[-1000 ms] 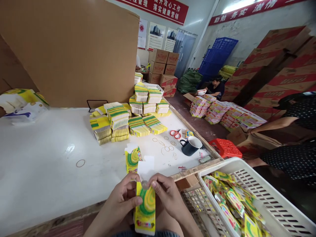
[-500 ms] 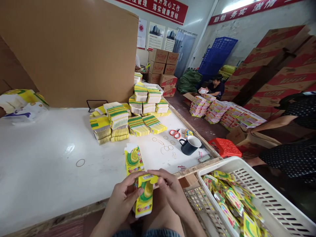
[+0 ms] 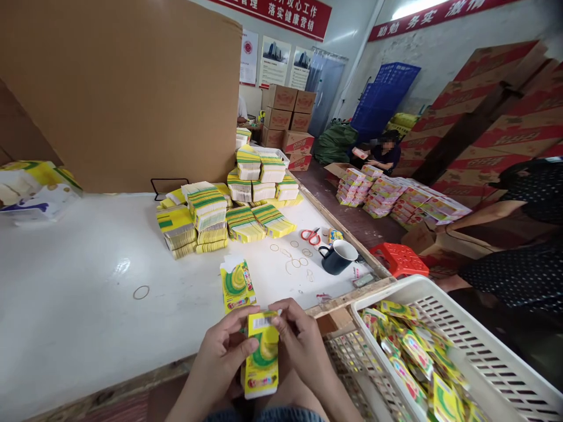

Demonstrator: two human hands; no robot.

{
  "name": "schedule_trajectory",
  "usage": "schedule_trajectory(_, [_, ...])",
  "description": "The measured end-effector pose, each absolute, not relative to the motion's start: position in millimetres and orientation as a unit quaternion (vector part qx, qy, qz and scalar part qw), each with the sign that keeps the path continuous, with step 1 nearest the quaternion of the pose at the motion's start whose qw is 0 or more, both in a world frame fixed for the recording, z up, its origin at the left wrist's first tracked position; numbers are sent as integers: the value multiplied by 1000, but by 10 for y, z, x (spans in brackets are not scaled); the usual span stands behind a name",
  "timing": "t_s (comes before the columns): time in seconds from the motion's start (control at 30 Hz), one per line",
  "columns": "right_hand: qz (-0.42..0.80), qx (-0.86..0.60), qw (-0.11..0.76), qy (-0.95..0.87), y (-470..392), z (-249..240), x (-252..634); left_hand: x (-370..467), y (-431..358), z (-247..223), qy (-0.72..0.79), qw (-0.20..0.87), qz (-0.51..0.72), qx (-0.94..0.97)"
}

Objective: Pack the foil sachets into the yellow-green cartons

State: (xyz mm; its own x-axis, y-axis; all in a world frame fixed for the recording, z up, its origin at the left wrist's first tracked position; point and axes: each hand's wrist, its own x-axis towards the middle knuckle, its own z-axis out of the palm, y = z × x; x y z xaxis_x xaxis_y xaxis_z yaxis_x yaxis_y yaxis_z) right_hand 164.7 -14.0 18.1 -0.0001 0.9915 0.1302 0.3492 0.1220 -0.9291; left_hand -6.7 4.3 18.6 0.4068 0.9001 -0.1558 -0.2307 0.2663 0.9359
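Between my hands, over my lap at the table's front edge, is a small yellow box point(image 3: 263, 357) with a green swirl, its barcode end at the top. My left hand point(image 3: 224, 351) grips its left side, thumb on the front face. My right hand point(image 3: 301, 337) pinches the top right corner with thumb and fingers. Just beyond lies a flat yellow carton point(image 3: 238, 283) on the white table point(image 3: 88, 252). Bundled stacks of folded cartons point(image 3: 206, 205) stand farther back.
A white basket point(image 3: 492, 316) of yellow packets stands at the right. A dark mug point(image 3: 337, 258), red-handled scissors point(image 3: 311, 236) and rubber bands point(image 3: 299, 262) lie on the table. Behind are a cardboard sheet point(image 3: 132, 94), a red stool point(image 3: 399, 259) and people among cartons.
The box's top flap has been folded down, and the barcode end faces me more. My right fingers have moved in closer to its top corner.
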Motion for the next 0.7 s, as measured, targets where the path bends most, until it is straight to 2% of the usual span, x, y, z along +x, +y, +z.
schedule_trajectory(0.1, [369,-537,505,-566,-172,159,1680,96,-15,184,359,697,412,465])
schedule_trajectory(0.2, [343,-542,526,-559,-269,229,1881,244,-54,180,362,648,398,540])
schedule_trajectory(0.27, [214,-604,516,-568,-374,355,2182,239,-10,146,395,551,377,631])
schedule_trajectory(0.37, [-114,-713,466,-511,-526,575,2717,49,179,14,487,345,337,728])
schedule_trajectory(0.43, [-193,-730,430,-495,-566,643,2924,-122,333,-91,521,266,281,761])
schedule_trajectory(0.5, [-138,-727,436,-512,-525,602,2903,-256,454,-162,540,230,239,774])
schedule_trajectory(0.6, [53,-707,473,-523,-340,392,2527,-343,537,-167,540,213,223,783])
schedule_trajectory(0.7, [194,-672,482,-528,-124,158,2052,-362,562,-116,526,212,225,792])
